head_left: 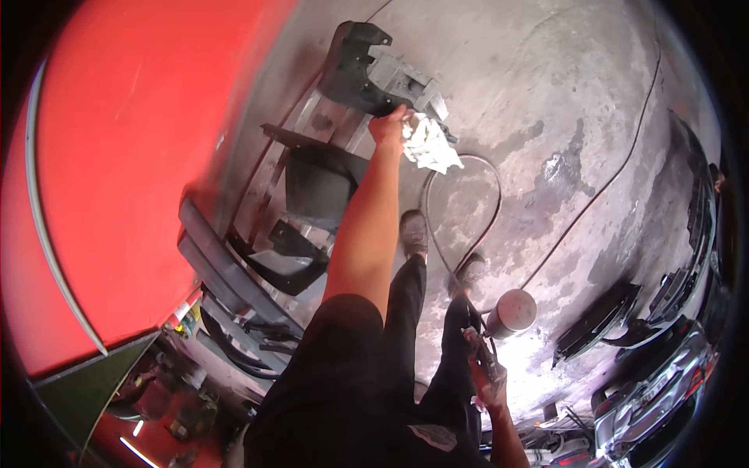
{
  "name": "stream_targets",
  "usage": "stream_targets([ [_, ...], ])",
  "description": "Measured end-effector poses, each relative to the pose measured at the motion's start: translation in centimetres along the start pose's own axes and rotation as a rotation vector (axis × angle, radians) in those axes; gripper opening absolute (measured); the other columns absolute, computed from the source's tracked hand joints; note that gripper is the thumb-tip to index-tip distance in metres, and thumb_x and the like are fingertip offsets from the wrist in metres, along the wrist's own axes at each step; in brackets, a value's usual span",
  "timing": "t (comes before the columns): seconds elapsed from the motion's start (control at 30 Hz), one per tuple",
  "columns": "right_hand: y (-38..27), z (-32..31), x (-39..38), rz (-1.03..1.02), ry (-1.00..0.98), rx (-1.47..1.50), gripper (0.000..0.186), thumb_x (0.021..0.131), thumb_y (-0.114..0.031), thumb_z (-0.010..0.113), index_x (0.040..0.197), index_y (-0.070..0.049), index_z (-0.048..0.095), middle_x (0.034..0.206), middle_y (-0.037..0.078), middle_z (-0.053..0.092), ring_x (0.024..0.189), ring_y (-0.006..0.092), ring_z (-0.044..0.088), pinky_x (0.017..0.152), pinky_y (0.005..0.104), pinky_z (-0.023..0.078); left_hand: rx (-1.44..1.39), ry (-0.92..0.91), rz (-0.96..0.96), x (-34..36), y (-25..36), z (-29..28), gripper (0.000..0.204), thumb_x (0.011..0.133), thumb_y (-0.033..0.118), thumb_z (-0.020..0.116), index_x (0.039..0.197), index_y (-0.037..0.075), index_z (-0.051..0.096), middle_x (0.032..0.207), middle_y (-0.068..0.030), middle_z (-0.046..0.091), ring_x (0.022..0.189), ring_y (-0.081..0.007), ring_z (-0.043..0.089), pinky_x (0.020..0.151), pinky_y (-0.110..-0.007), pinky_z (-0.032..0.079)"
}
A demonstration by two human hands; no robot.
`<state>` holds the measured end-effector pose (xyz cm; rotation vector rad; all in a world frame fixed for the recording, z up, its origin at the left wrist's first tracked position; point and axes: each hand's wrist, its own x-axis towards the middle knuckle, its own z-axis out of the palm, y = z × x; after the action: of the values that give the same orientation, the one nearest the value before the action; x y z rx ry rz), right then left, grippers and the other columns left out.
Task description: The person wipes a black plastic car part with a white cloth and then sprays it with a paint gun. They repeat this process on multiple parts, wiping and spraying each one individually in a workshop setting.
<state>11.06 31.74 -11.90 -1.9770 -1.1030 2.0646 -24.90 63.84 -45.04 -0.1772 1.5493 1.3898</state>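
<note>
Left hand [388, 127], upper middle of frame: fingers closed on a crumpled white cloth [427, 144], which bunches out to the right of the hand. Right hand [490, 388], lower middle: fingers wrapped round a dark handheld tool [485, 357]; exact grip partly lost in shadow. Grey cylinder [516, 309] just above that tool, round end facing the camera; can't tell if the two are joined.

Curved black panel [343, 74] just beyond the left hand; contact unclear. More dark trim: a broad black piece [320, 183] left of the forearm, and a long dark bumper-like part [234, 261] lower down.

Thin hose [499, 191] loops on the stained grey floor [577, 101], running down between the shoes [414, 232]. Big red surface [133, 156] fills upper left. Black body parts [597, 324] lie at lower right.
</note>
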Motion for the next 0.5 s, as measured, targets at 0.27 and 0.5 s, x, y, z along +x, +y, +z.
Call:
stream_targets([
  [0.27, 0.6, -2.2, -2.7, -0.017, 0.032, 0.151, 0.044, 0.101, -0.015, 0.065, 0.140, 0.004, 0.062, 0.116, 0.006, 0.072, 0.082, 0.0087, 0.059, 0.067, 0.0251, 0.045, -0.051, -0.263, -0.153, -7.0, -0.2, -6.1, 0.013, 0.097, 0.005, 0.065, 0.104, -0.005, 0.069, 0.098, -0.0118, 0.073, 0.083, -0.0242, 0.074, 0.072, -0.041, 0.063],
  [0.5, -8.4, -2.6, -1.4, -0.208, 0.154, -0.024, 0.039, 0.097, -0.022, 0.073, 0.127, 0.002, 0.067, 0.095, 0.020, 0.073, 0.084, 0.0260, 0.070, 0.078, 0.0378, 0.054, 0.385, -0.385, -0.057, -28.8, -1.0, -7.4, 0.039, 0.089, 0.001, 0.074, 0.125, 0.002, 0.058, 0.115, -0.0098, 0.068, 0.099, -0.0211, 0.070, 0.084, -0.034, 0.058],
])
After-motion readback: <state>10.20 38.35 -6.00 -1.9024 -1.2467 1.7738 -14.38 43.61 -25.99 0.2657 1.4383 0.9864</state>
